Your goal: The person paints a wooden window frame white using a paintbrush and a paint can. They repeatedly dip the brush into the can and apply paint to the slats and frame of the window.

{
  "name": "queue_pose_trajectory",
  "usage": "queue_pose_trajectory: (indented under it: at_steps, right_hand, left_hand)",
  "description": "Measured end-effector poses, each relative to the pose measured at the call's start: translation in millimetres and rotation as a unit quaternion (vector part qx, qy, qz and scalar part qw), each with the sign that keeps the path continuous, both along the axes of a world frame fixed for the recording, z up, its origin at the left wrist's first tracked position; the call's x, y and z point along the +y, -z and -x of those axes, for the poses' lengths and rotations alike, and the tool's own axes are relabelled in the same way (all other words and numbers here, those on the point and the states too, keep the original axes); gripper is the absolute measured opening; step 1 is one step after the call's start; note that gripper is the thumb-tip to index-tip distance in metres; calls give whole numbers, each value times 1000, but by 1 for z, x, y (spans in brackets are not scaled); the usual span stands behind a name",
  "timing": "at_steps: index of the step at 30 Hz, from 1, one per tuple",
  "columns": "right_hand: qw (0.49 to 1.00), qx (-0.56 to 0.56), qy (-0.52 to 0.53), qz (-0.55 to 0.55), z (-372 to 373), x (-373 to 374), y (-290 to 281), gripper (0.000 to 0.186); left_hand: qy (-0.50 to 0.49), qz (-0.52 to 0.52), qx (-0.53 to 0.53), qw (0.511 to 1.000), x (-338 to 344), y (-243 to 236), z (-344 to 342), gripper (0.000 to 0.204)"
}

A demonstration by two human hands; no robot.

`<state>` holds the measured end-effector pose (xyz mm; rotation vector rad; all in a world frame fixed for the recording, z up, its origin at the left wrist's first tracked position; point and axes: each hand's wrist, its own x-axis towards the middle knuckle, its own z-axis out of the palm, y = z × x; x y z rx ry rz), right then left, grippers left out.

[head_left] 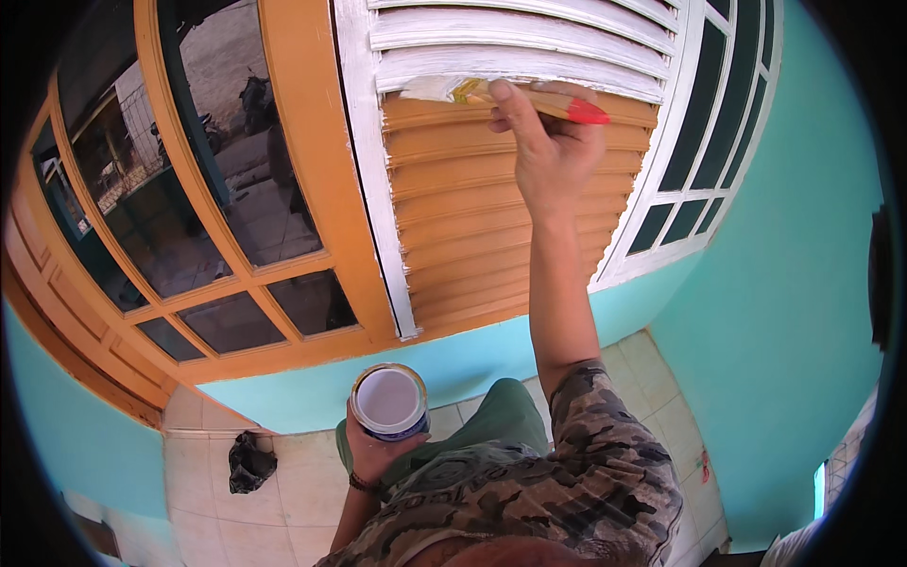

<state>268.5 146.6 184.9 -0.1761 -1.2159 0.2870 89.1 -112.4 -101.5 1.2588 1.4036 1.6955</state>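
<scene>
My right hand (553, 137) is raised and closed round the wooden handle of a paintbrush (541, 98), whose red end points right. Its white-coated bristles lie toward the left, against the louvred shutter (510, 203) at the border between white and orange slats. The upper slats and the frame are white, the lower slats orange. Low in front of my body, my left hand (378, 449) is wrapped round a paint can (389, 401) with pale paint inside. The fingers behind the can are partly hidden.
An orange-framed glass window (283, 274) stands left of the shutter, a white-framed one (652, 227) right of it. Turquoise walls (784, 283) run below and to the right. A black plastic bag (252, 463) lies on the tiled floor (213, 520) at the lower left.
</scene>
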Motion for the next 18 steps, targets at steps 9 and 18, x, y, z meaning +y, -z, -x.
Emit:
queue_pose_trajectory:
  at_steps: [9,18]
  right_hand:
    - [998,32,49,-38,11,-2,18,33]
    - [987,58,116,-95,20,-9,33,35]
  left_hand:
    - [-14,9,18,1000,7,-3,1,111]
    - [-10,1,43,999,10,5,1,111]
